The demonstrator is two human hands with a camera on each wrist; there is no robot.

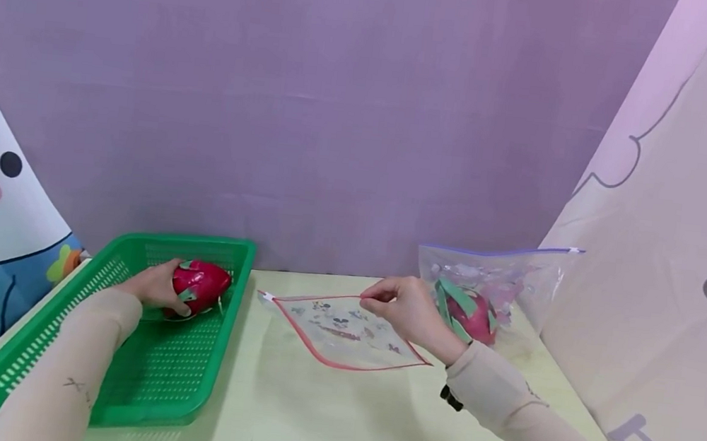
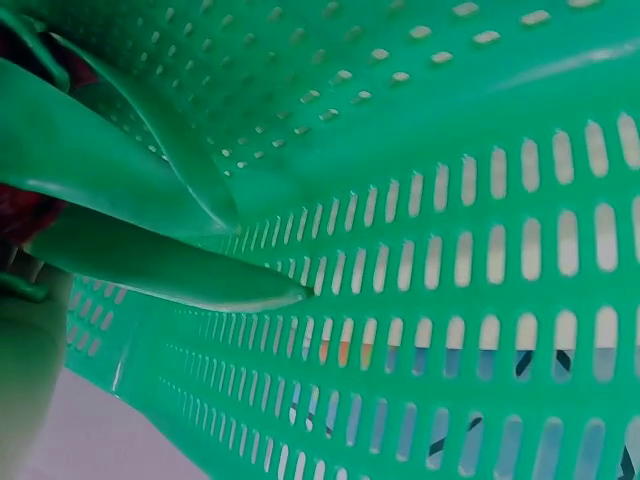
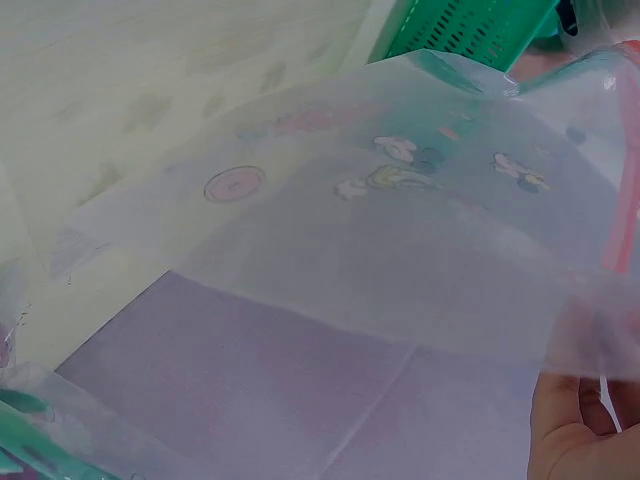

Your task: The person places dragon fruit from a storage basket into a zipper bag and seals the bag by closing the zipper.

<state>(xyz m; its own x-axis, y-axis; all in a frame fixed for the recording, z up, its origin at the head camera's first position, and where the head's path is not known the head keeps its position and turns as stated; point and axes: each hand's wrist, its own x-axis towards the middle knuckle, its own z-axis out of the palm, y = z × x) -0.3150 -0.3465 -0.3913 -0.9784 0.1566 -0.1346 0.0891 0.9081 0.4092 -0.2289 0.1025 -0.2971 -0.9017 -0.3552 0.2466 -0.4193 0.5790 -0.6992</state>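
Note:
Inside a green plastic basket (image 1: 216, 363), my left hand (image 1: 158, 285) grips a red dragon fruit (image 1: 205, 283) with green scales near the far end. The left wrist view shows its long green scales (image 2: 150, 258) beside the slotted basket wall (image 2: 480, 270). My right hand (image 1: 411, 313) pinches the far edge of a clear zip bag (image 1: 332, 339) with red trim and cartoon prints. The bag's mouth gapes, with a white slider at its left corner. In the right wrist view the translucent bag (image 3: 300, 240) spreads out from my fingers (image 3: 560, 410).
Behind my right wrist stands another clear zip bag (image 1: 529, 283) with a blue-purple closure, and a dragon fruit (image 1: 478, 319) is inside it. A purple backdrop (image 1: 312, 117) rises behind the pale table (image 1: 309, 415); printed cloths hang on both sides.

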